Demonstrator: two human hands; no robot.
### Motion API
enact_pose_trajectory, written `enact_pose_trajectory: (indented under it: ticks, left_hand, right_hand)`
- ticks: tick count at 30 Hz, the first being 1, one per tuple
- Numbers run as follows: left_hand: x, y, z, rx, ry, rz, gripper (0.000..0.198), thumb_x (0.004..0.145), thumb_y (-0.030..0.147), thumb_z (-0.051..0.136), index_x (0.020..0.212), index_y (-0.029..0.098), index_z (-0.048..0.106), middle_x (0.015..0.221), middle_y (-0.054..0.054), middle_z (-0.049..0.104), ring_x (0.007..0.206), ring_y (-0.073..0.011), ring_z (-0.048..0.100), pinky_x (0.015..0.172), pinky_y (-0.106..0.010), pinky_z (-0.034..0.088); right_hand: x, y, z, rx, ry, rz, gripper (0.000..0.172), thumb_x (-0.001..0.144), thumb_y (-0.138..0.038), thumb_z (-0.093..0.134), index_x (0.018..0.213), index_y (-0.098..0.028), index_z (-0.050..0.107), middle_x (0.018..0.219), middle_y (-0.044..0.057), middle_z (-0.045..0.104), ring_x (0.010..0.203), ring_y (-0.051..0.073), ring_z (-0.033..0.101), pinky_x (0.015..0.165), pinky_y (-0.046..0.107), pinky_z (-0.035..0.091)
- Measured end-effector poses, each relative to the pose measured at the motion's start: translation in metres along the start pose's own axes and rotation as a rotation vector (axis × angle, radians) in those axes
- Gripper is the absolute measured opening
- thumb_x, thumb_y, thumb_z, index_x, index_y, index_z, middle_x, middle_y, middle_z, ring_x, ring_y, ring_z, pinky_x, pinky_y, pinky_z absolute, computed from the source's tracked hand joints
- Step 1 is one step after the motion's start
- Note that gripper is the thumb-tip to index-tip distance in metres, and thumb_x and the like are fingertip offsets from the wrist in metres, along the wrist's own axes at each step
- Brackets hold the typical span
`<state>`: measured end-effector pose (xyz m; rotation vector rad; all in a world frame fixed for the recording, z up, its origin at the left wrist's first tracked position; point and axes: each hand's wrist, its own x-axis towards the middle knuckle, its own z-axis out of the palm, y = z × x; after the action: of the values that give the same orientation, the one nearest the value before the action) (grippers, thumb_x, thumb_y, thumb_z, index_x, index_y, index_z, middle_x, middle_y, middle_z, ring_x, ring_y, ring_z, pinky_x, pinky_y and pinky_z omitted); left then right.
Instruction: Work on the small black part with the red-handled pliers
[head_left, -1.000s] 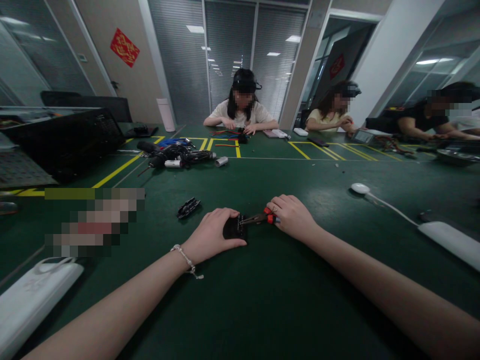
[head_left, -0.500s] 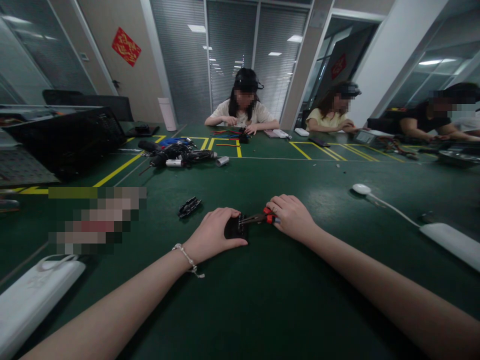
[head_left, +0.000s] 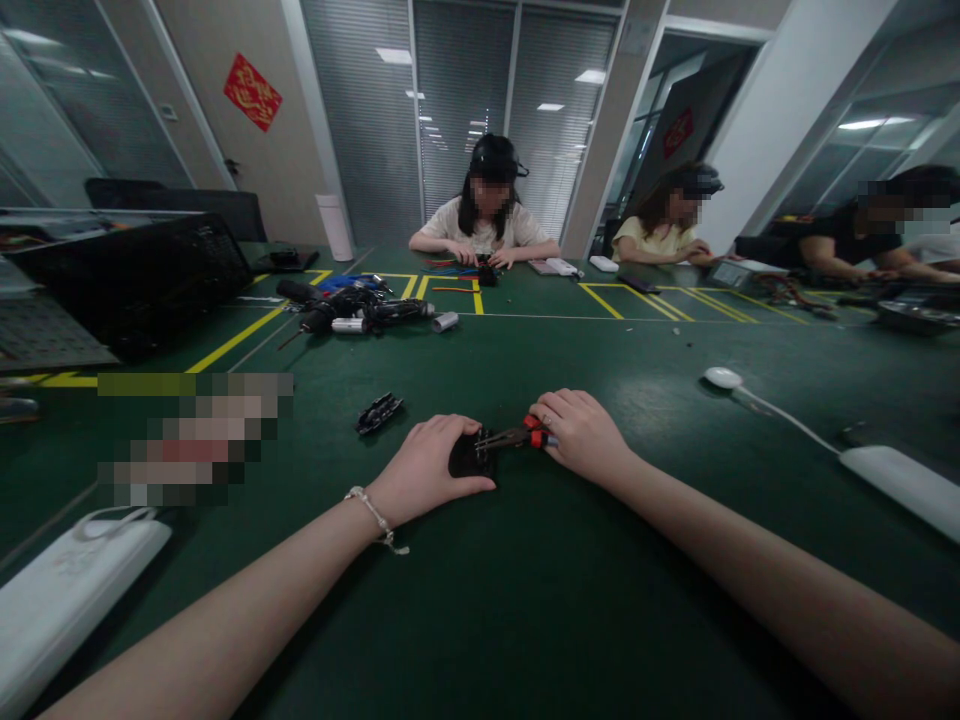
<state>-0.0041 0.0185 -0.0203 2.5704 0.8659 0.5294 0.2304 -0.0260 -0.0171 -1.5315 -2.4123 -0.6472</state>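
Little is shifting since the earlier frame: the pliers [head_left: 514, 437] are sitting at a very slightly different angle, tips lying over the black piece [head_left: 466, 460], while both hands are keeping nearly the same places. Across the worktop [head_left: 570, 580], a co-worker's hand [head_left: 459, 251] seems to be dipping lower, near some coloured wires.

Progress: work appears to be going on along the right side of the black piece, where small metal bits are showing. Pictures aren't revealing how much is finished or left. A second dark part [head_left: 379, 414] is lying apart, beyond the left hand [head_left: 427, 462], untouched.

Position: the black piece is resting on the worktop within the left hand's grip, which is spreading wide, thumb at the near edge, fingers at the far one. Right hand [head_left: 583, 432] is curling closely round the pliers' red handles; that grip is staying right of the piece, not touching it. Whether the tips are pinching metal, cannot tell.
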Motion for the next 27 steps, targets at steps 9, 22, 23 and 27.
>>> enact_pose_trajectory:
  ticks: [9, 22, 23, 27]
  left_hand:
    - [-0.0008, 0.0007, -0.0011, -0.003, -0.006, 0.003, 0.057, 0.065, 0.055, 0.059, 0.11, 0.024, 0.045, 0.11, -0.004, 0.051, 0.103, -0.0257, 0.046, 0.086, -0.04, 0.034]
    - [-0.0005, -0.001, -0.0003, -0.004, -0.007, -0.003, 0.057, 0.065, 0.056, 0.059, 0.109, 0.023, 0.045, 0.11, -0.005, 0.052, 0.103, -0.0261, 0.046, 0.085, -0.04, 0.035]
    - [-0.0006, -0.0012, -0.0003, -0.004, -0.008, -0.003, 0.057, 0.065, 0.056, 0.059, 0.11, 0.023, 0.045, 0.11, -0.005, 0.052, 0.103, -0.0261, 0.046, 0.085, -0.04, 0.035]
    - [-0.0005, -0.0017, 0.0006, 0.001, 0.003, 0.009, 0.058, 0.064, 0.055, 0.06, 0.11, 0.023, 0.044, 0.111, -0.005, 0.051, 0.103, -0.0262, 0.046, 0.085, -0.04, 0.035]
  right_hand:
    - [0.001, -0.0014, 0.0004, -0.024, -0.007, 0.007, 0.025, 0.067, -0.017, 0.053, 0.092, -0.014, 0.055, 0.089, 0.008, 0.056, 0.081, 0.02, 0.046, 0.072, 0.031, 0.032]
    - [-0.0008, 0.0008, 0.0018, -0.017, -0.023, 0.02, 0.022, 0.066, -0.017, 0.053, 0.088, -0.015, 0.056, 0.084, 0.007, 0.057, 0.074, 0.018, 0.045, 0.067, 0.029, 0.03]
    - [-0.0007, 0.0006, 0.0012, -0.02, -0.025, 0.017, 0.022, 0.067, -0.018, 0.053, 0.088, -0.015, 0.056, 0.085, 0.007, 0.057, 0.075, 0.018, 0.045, 0.067, 0.029, 0.031]
    - [-0.0001, -0.0016, -0.0013, -0.036, -0.036, 0.019, 0.024, 0.065, -0.018, 0.055, 0.089, -0.015, 0.056, 0.085, 0.006, 0.057, 0.076, 0.018, 0.046, 0.068, 0.029, 0.031]
